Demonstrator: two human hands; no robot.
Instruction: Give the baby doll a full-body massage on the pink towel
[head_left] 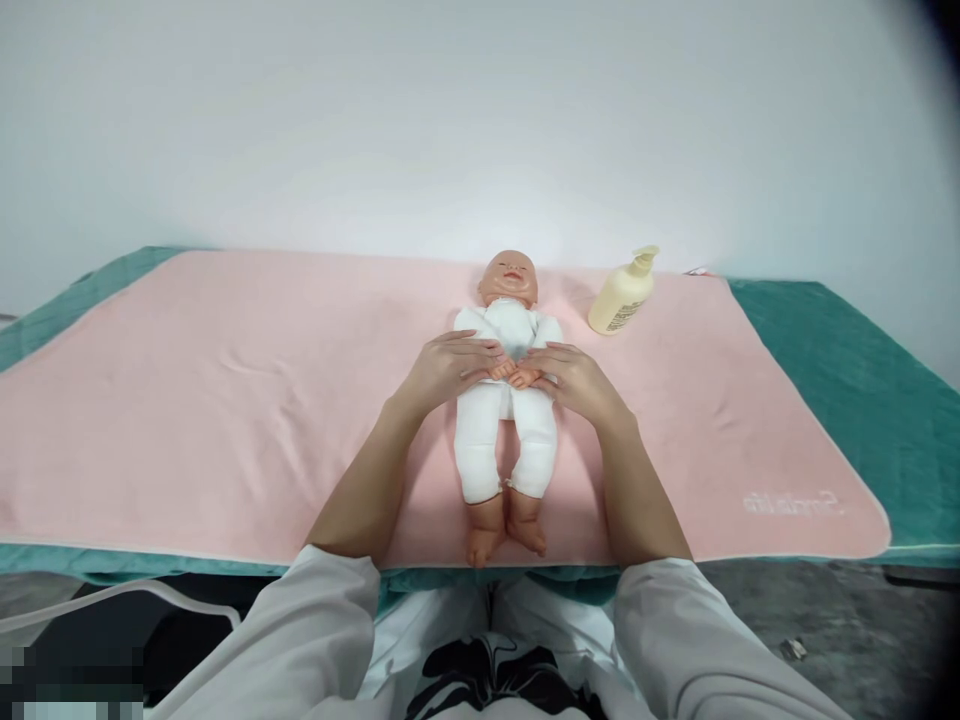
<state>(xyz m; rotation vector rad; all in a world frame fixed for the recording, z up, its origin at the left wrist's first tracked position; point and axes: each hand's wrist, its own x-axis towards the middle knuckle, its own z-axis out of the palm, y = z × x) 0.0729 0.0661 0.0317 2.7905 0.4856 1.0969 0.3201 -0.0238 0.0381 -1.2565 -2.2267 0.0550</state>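
Note:
A baby doll (507, 440) in a white suit lies on its back on a pink towel (225, 400), head away from me and bare feet toward me. My left hand (448, 368) is wrapped over the doll's arm on the left side of its belly. My right hand (570, 380) covers the doll's other arm on the right side. The doll's small hands meet between my fingertips. Both my hands have their fingers curved and pressed on the doll's forearms.
A cream pump bottle (622, 296) lies tilted on the towel to the right of the doll's head. Under the towel lies a green cover (847, 370) on a table against a white wall. My white sleeves (300, 640) fill the bottom of the view.

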